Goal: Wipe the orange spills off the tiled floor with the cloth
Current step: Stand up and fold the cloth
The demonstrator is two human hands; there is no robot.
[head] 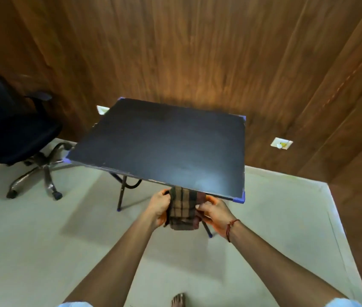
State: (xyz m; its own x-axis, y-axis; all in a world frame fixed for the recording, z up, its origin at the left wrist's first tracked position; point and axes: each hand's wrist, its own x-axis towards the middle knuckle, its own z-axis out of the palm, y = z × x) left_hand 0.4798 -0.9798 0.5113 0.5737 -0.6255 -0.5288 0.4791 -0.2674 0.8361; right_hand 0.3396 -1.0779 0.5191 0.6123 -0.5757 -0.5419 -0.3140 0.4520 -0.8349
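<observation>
the dark brown wood-panelled wall [197,52] fills most of the room ahead, and below it lies the pale grey-green tiled floor [42,240]. on every stretch of floor i can see from here there is no orange mark at all. whether the spills are already gone or simply lie out of sight, under the table or behind the person, i cannot tell.

next in size is the black rectangular folding table with blue-taped corners [164,147], standing on thin dark legs close to the wall. to its left sits a black office chair on a chrome star base [9,134], well apart from the person.

just in front of the table's near edge the person holds the brown and dark checked cloth [183,209] up in the air, folded into a narrow hanging strip, nowhere near the tiles. the left hand [159,207] grips its left edge with curled fingers, and the right hand [215,214] pinches the right edge, a red thread bracelet [231,227] on that wrist. both hands are busy with the cloth, as if folding or readying it.

a bare foot [178,300] shows at the bottom, so the person is standing.

my guess is that wiping is not under way at this moment: either the cloth is being prepared before going down, or it is being folded up afterwards.
</observation>
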